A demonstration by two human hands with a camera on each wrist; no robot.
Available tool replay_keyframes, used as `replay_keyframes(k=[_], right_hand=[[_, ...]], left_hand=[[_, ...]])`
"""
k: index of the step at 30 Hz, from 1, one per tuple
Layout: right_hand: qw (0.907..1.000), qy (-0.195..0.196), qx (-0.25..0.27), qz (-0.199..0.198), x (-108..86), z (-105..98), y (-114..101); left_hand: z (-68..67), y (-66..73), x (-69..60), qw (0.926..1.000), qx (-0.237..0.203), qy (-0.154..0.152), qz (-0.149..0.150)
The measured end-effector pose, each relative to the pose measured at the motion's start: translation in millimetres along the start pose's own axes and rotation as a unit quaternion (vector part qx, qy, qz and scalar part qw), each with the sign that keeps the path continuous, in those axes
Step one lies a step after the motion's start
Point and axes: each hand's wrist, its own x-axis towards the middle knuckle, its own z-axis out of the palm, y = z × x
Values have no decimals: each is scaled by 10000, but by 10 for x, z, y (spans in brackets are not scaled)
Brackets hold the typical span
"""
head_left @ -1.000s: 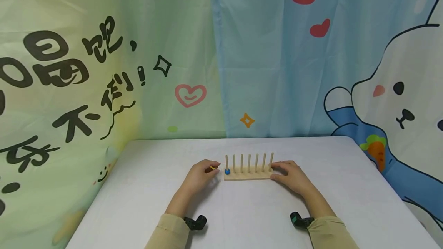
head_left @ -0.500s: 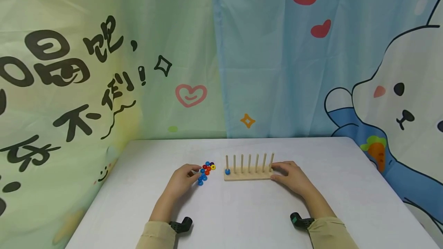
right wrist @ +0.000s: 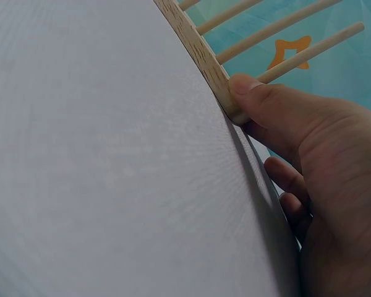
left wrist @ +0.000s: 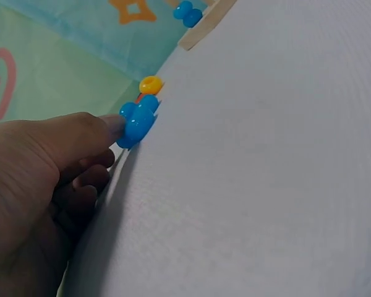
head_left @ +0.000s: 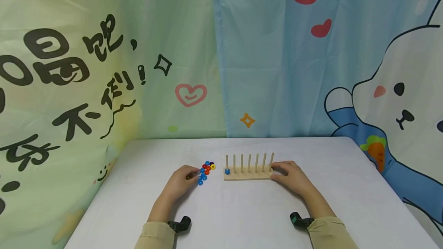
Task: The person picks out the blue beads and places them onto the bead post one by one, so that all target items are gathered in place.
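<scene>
A wooden peg board (head_left: 247,177) with several upright pegs stands on the table. Blue beads (head_left: 227,171) sit low on its leftmost peg; two show in the left wrist view (left wrist: 187,13). My right hand (head_left: 293,176) grips the board's right end, thumb at the front corner (right wrist: 235,114). Left of the board lies a loose cluster of small beads (head_left: 206,169), blue, red, orange, yellow and one dark. At its left edge is my left hand (head_left: 180,181), thumb tip against the blue beads (left wrist: 138,124). Whether a bead is pinched there is hidden.
A white cloth covers the table (head_left: 242,210). Behind it hangs a printed curtain (head_left: 256,68). Both wrists wear a black camera mount, the left one (head_left: 180,224) and the right one (head_left: 300,221) close above the tabletop.
My left hand has drawn back leftward from beside the board to the beads, uncovering the cluster. It barely moves over the last half second. My right hand stays on the board's end.
</scene>
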Motion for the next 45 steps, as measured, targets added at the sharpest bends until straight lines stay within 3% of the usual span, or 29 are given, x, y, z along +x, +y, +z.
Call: replay_keyframes(k=[15,27,36,42,45], right_hand=[[10000,32,33,-1,3,5,9],[10000,22,-16,0,4,15,25],[10000,26,-39,-46,20,5,15],[10000,1,-16,-49,16,4,8],[10000,17,-29,-44,16,8,19]], left_hand=[[30,21,-14,9996,204,167,115],[41,56,-27,9996,219,189,-14],[-22,81,2,9995,195,236,42],[-117,198,36,9996,5,281,69],[-180,312,67,9991,-128,318,249]])
